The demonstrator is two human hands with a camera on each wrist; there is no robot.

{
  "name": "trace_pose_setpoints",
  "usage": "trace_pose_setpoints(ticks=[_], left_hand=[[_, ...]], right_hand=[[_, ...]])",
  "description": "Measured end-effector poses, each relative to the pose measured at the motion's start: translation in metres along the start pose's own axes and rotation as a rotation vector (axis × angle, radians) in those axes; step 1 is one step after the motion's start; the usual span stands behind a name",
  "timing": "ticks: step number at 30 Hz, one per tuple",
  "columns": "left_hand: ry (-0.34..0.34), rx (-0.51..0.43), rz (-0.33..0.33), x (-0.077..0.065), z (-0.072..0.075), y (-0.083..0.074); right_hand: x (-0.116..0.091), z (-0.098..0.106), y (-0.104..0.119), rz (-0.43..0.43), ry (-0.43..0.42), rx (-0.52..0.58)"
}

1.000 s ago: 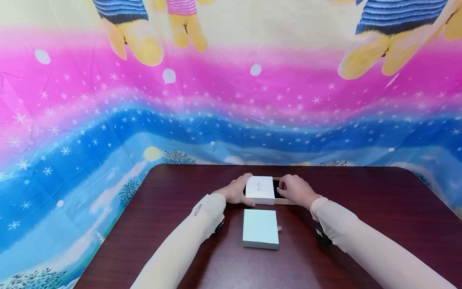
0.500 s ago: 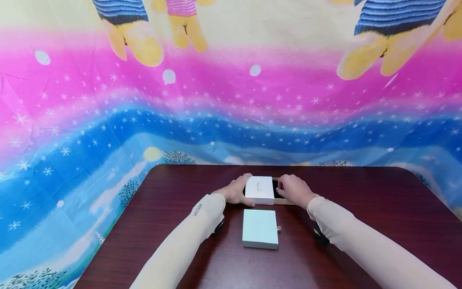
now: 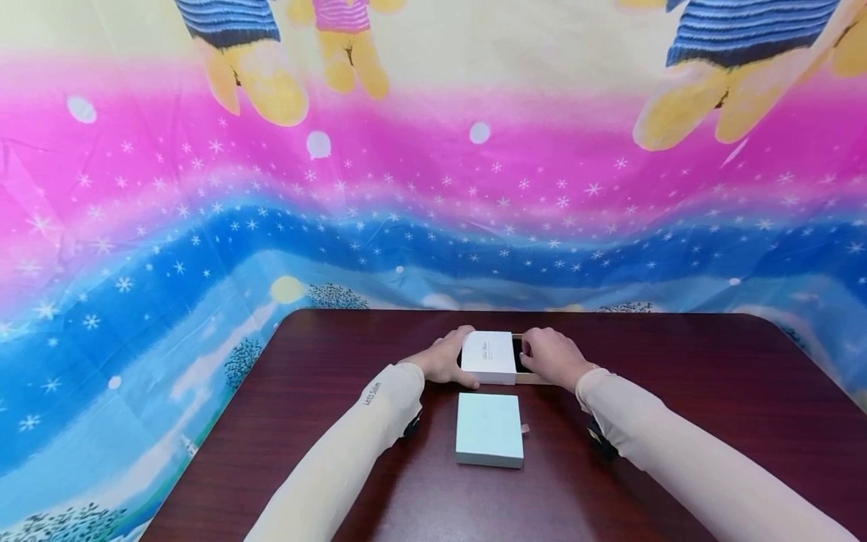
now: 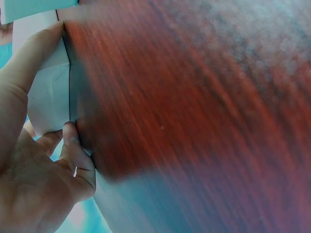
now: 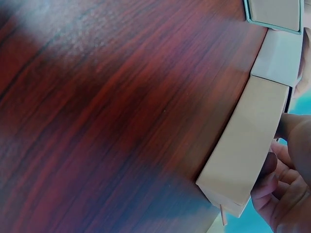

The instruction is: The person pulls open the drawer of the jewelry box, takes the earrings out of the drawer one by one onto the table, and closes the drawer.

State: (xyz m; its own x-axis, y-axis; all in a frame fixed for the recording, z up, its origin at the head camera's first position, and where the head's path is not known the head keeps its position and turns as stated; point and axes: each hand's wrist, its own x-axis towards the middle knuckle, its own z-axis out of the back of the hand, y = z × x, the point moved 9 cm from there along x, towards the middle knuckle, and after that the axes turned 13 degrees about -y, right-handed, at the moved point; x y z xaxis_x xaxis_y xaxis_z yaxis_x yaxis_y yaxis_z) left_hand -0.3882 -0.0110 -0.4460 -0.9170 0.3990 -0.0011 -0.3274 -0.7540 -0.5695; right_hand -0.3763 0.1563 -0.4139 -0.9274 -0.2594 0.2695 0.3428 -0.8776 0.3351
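A white drawer-style box (image 3: 486, 355) with small dark print lies near the table's far edge. My left hand (image 3: 443, 357) grips its sleeve from the left, thumb along the near side and fingers at the far side. From the sleeve's right end the beige drawer (image 5: 245, 138) is pulled partly out, showing a black inside. My right hand (image 3: 554, 355) has its fingers bent down into this drawer. Its fingertips are hidden behind the drawer wall, so I cannot tell whether they pinch anything. In the left wrist view, the thumb presses the white sleeve (image 4: 51, 94).
Just in front of the white box, a mint-green box (image 3: 489, 427) lies closed, a small pinkish ribbon tab (image 3: 524, 429) at its right side. Both stand on a dark reddish-brown table (image 3: 711, 421). A printed cloth (image 3: 433, 173) hangs behind the table.
A small pale thing seen at my right fingertips a second ago no longer shows. The right hand and forearm have shifted slightly left; my left hand and both boxes stay put.
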Motion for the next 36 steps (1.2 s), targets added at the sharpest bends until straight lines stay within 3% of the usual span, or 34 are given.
trace_pose_setpoints(ticks=[36], left_hand=[[0.001,0.012,0.005,0.0013,-0.0011,0.003]], right_hand=[[-0.001,0.0052,-0.0048,-0.056,-0.03,0.014]])
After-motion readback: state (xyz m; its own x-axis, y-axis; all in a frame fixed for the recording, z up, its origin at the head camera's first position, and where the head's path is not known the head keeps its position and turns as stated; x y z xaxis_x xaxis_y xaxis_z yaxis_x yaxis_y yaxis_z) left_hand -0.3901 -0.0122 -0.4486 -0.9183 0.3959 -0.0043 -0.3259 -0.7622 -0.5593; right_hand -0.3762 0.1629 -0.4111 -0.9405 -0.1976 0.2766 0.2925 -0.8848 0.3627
